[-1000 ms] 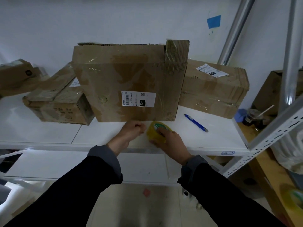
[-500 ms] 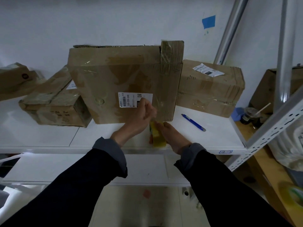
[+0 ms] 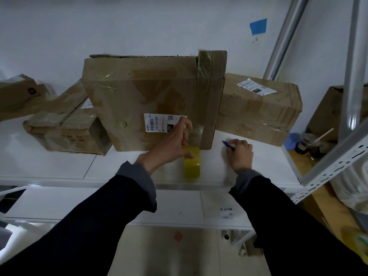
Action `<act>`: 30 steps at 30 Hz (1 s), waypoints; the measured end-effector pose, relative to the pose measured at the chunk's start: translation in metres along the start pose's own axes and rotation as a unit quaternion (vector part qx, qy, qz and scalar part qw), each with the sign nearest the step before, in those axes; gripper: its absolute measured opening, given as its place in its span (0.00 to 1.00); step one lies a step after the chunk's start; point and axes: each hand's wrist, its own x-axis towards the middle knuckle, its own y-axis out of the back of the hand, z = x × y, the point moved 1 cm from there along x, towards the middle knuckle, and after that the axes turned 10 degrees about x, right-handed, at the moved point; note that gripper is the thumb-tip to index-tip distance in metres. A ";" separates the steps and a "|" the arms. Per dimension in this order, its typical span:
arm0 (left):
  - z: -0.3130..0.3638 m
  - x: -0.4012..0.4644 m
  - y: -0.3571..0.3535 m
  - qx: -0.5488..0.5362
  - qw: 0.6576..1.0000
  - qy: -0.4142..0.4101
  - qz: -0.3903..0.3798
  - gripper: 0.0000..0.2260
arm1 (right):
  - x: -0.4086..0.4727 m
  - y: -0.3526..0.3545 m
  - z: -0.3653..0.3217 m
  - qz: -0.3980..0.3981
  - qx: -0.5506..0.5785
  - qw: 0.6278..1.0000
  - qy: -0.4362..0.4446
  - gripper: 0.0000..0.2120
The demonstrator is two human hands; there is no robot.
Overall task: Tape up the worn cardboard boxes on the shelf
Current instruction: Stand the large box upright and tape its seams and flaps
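A large worn cardboard box [image 3: 143, 96] stands upright in the middle of the white shelf [image 3: 59, 166], with a white label on its front. A yellow tape roll [image 3: 191, 164] stands on edge just in front of it. My left hand [image 3: 171, 144] holds a clear strip of tape pulled up from the roll against the box front near the label. My right hand [image 3: 240, 154] lies to the right on the shelf, its fingers curled round a blue pen [image 3: 228, 144].
A flat worn box [image 3: 65, 124] lies at the left and another brown box [image 3: 258, 110] at the right behind the big one. A cup with a straw [image 3: 307, 141] and a blue lid stand past the shelf's right end. Grey shelf posts [image 3: 352, 76] rise at the right.
My right hand let go of the tape roll, moved right and took hold of the blue pen. My left hand stayed up at the box front with the tape strip.
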 end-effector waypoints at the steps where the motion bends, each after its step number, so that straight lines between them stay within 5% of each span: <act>1: -0.001 0.001 -0.001 0.006 1.000 -0.003 0.004 0.34 | 0.005 0.000 0.005 -0.007 -0.035 0.999 -0.009 0.17; 9: -0.010 0.007 -0.005 0.013 1.000 -0.014 0.019 0.34 | 0.006 0.003 0.021 -0.019 0.005 1.000 0.012 0.13; 16: -0.018 0.008 -0.003 0.011 1.000 -0.018 0.014 0.39 | -0.036 0.030 -0.006 0.013 0.122 0.948 0.292 0.13; 22: -0.017 0.006 -0.003 0.029 0.999 -0.027 0.035 0.39 | -0.058 0.032 -0.037 -0.025 0.012 0.903 0.428 0.11; 30: -0.013 0.003 -0.004 0.009 0.998 -0.031 0.049 0.37 | -0.059 0.026 -0.064 -0.024 -0.073 0.898 0.434 0.14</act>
